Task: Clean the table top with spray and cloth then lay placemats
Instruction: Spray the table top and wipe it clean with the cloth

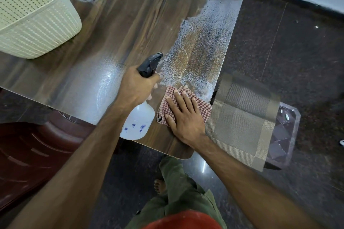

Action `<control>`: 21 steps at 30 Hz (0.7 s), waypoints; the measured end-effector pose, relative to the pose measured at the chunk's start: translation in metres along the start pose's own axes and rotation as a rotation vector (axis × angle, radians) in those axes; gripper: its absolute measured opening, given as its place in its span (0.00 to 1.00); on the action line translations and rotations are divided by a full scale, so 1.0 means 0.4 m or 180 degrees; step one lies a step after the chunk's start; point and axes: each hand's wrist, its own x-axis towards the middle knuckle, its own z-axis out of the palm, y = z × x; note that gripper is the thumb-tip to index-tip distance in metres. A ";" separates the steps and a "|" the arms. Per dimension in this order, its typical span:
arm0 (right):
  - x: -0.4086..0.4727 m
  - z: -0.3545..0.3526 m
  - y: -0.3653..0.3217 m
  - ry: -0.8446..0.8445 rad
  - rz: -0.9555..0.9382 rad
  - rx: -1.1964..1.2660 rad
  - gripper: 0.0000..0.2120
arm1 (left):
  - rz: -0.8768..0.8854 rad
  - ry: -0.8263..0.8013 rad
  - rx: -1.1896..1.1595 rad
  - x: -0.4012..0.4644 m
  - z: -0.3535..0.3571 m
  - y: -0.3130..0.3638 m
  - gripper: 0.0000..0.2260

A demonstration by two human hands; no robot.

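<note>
My left hand point(138, 87) grips the neck of a white spray bottle point(138, 122) with a black trigger head, its nozzle aimed at the wet patch on the dark wooden table point(119, 29). Flat on a red-and-white checked cloth point(202, 105) lies my right hand point(183, 115), pressing it to the table near the front right corner. Fine spray droplets cover the right side of the table and two patches at the far edge. A stack of woven grey-brown placemats point(242, 122) rests on a clear stool just right of the table.
A cream perforated plastic basket point(35, 15) stands on the table's left far part. A dark red plastic chair point(31, 154) sits at the lower left. The clear stool point(286, 132) stands on dark speckled floor. My leg and bare foot are below the table edge.
</note>
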 end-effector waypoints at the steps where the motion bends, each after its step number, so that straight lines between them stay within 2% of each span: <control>1: 0.007 -0.009 0.014 -0.0002 -0.0006 0.0029 0.29 | 0.0004 -0.0021 -0.0034 -0.003 -0.005 -0.007 0.06; 4: 0.064 -0.040 0.083 -0.0100 0.0220 0.0000 0.30 | 0.0019 -0.0014 -0.0144 -0.016 -0.019 -0.034 0.03; 8: 0.189 -0.072 0.125 -0.0075 0.0649 -0.0032 0.29 | -0.0088 0.0090 -0.0391 -0.032 -0.034 -0.066 0.04; 11: 0.208 -0.062 0.072 -0.0164 0.0426 -0.0068 0.30 | -0.0102 0.0131 -0.0487 -0.040 -0.041 -0.078 0.04; 14: 0.125 -0.044 0.022 -0.0323 -0.0121 -0.0082 0.30 | -0.0130 0.0155 -0.0565 -0.036 -0.049 -0.086 0.04; 16: 0.072 -0.042 0.036 -0.0430 -0.0271 -0.0095 0.29 | -0.0147 0.0193 -0.0591 -0.027 -0.059 -0.090 0.04; 18: 0.070 -0.051 0.081 -0.0427 -0.0176 -0.0166 0.30 | -0.0139 0.0234 -0.0611 -0.019 -0.070 -0.095 0.05; 21: 0.160 -0.072 0.143 -0.0246 0.0341 -0.0159 0.31 | -0.0129 0.0270 -0.0615 -0.010 -0.085 -0.103 0.06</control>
